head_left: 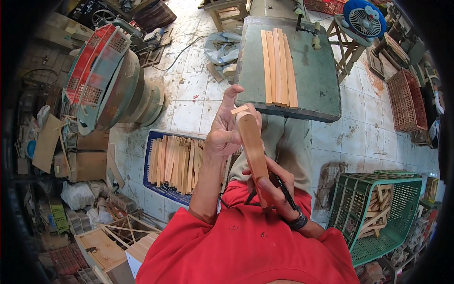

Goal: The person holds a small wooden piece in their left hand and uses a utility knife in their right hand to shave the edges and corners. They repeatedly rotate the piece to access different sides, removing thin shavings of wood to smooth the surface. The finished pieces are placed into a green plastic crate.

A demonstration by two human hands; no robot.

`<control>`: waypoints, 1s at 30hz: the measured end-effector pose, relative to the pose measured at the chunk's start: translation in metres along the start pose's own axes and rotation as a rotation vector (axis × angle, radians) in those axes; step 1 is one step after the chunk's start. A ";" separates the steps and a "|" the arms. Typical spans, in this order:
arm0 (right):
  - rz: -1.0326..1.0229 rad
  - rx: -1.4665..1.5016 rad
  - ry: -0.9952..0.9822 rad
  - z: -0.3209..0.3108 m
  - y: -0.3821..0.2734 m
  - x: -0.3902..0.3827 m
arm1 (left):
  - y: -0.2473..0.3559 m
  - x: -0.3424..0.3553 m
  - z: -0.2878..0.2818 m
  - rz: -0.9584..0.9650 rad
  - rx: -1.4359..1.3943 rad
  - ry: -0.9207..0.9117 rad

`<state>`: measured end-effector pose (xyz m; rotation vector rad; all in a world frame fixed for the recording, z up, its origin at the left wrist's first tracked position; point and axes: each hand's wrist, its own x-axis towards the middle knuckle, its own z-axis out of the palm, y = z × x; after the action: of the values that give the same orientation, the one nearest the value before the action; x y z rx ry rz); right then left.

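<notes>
In front of my red shirt, a flat wooden slat (253, 146) is held at a slant, its near end close to my belly. My left hand (224, 127) grips its far end, thumb at the side and some fingers behind; one finger points up. A short, light strip of wood (240, 110) shows crosswise at that end; whether it is a separate piece I cannot tell. Lower down, my right hand (276, 191) is closed around the slat, with a black pen (282, 188) also in its grasp. Beyond, several slats (279, 68) lie side by side on a green-grey table (317, 90).
At left, a blue crate (158, 187) holds many upright slats. A green crate (378, 246) with wood offcuts stands at right. Further off are a round machine stand (137, 94) with a red basket (97, 66), a blue fan (364, 19) and a brown basket (406, 102).
</notes>
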<state>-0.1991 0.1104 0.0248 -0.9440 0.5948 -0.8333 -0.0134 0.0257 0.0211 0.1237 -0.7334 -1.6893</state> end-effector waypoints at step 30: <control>0.015 0.033 0.055 -0.002 -0.002 0.004 | 0.008 -0.005 0.023 -0.075 0.274 0.109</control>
<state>-0.1989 0.1056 0.0248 -0.8881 0.6328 -0.8550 -0.0158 0.0393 0.0419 0.4369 -0.8840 -1.6313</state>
